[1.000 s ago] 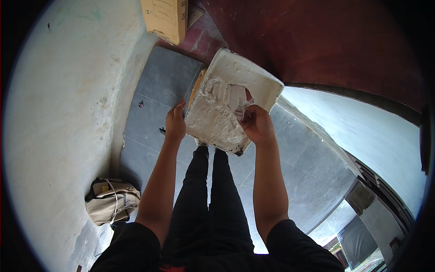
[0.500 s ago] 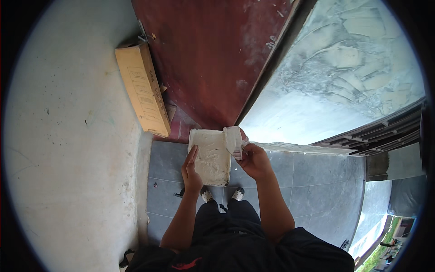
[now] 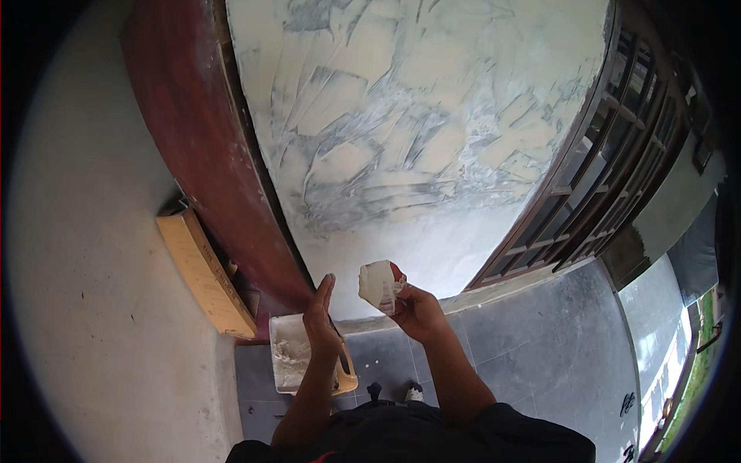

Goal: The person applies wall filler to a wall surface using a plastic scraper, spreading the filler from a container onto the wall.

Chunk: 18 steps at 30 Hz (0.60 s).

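My right hand [image 3: 421, 315] is closed around a wide scraper [image 3: 377, 285], whose blade is coated with off-white putty and shows a red patch at its edge. It is raised in front of the putty-smeared wall [image 3: 432, 154]. My left hand [image 3: 321, 328] is upright with its fingers stretched out and nothing visibly gripped. Behind and below that hand appears a rectangular tray [image 3: 274, 339] with lumpy white putty [image 3: 290, 359] in it. The left hand and forearm cover part of the tray, so I cannot tell whether they touch it.
A long yellow-brown cardboard box [image 3: 204, 270] leans at the left, beside a dark red panel [image 3: 185, 116]. A barred window frame [image 3: 575, 181] stands right of the smeared wall. Grey tiles [image 3: 509, 363] cover the floor, and a plain pale wall [image 3: 100, 270] rises at the left.
The view has swung right and up toward the smeared wall. The scraper, earlier at the tray's upper right edge, is now apart from the tray. My left hand is now in front of the tray.
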Available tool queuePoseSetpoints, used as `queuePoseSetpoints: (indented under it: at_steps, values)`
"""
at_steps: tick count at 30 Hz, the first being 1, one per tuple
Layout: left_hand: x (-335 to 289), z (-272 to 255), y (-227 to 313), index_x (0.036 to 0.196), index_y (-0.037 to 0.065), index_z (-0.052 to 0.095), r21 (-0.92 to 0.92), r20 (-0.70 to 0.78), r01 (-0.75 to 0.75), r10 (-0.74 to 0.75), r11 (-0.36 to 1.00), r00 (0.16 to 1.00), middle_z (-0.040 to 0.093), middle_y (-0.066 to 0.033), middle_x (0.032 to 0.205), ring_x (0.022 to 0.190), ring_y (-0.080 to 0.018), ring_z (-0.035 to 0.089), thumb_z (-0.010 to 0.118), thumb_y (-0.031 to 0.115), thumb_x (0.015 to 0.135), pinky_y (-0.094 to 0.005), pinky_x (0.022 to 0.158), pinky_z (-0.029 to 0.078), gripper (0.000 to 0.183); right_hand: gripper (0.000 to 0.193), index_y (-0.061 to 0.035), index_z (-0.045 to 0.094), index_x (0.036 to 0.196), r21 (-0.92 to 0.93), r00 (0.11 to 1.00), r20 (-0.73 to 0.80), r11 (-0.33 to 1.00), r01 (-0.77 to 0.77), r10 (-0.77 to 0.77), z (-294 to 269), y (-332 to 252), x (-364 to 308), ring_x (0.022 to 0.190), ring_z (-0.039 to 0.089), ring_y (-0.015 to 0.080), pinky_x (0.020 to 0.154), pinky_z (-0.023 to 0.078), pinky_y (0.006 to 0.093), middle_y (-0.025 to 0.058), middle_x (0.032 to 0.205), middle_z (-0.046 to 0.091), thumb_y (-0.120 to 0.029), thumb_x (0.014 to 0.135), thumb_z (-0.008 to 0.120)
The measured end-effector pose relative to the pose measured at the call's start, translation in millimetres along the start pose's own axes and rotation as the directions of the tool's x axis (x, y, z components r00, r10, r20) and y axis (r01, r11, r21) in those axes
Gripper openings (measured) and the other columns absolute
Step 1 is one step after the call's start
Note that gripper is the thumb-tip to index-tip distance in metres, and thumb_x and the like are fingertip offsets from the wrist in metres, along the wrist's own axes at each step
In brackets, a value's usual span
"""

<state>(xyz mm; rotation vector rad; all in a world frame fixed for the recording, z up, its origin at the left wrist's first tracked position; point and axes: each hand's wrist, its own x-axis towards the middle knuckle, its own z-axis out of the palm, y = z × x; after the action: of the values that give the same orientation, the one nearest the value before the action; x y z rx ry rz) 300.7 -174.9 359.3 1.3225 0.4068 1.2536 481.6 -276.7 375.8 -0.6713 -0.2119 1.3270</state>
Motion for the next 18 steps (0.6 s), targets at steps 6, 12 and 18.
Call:
queuePoseSetpoints:
  at_steps: [6, 12, 18]
  values:
    - [20.0, 97.8, -34.3, 0.138, -0.011, 0.046, -0.008, 0.125, -0.12, 0.12, 0.993, 0.985, 0.05, -0.0274, 0.141, 0.138, -0.0363, 0.043, 0.028, 0.035, 0.1, -0.0438, 0.119, 0.025, 0.062, 0.049, 0.0068, 0.043, 0.135, 0.014, 0.991, 0.024, 0.991, 0.13, -0.13, -62.4, -82.4, -21.0, 0.11, 0.061, 0.0275, 0.101, 0.048, 0.0405, 0.0171, 0.123, 0.058, -0.005, 0.088, 0.046]
    - [29.3, 156.3, -49.2, 0.136, -0.011, 0.048, 0.083, 0.203, -0.229, 0.209, 0.97, 0.957, 0.052, -0.0275, 0.139, 0.136, -0.0363, 0.045, 0.027, 0.036, 0.101, -0.0433, 0.118, 0.028, 0.063, 0.05, 0.0089, 0.041, 0.136, 0.134, 0.968, -0.077, 0.96, 0.246, -0.237, -82.5, -150.9, -33.9, 0.116, 0.058, 0.0309, 0.105, 0.045, 0.0446, 0.018, 0.126, 0.056, -0.004, 0.088, 0.048]
    - [50.5, 171.1, -48.8, 0.134, -0.012, 0.05, 0.18, 0.276, -0.264, 0.209, 0.948, 0.938, 0.054, -0.0275, 0.137, 0.134, -0.0363, 0.047, 0.026, 0.037, 0.101, -0.0428, 0.116, 0.031, 0.064, 0.052, 0.0048, 0.043, 0.136, 0.202, 0.942, -0.148, 0.924, 0.326, -0.3, -81.6, -181.2, -27.3, 0.112, 0.059, 0.0274, 0.106, 0.044, 0.0414, 0.0158, 0.122, 0.057, -0.004, 0.086, 0.052]
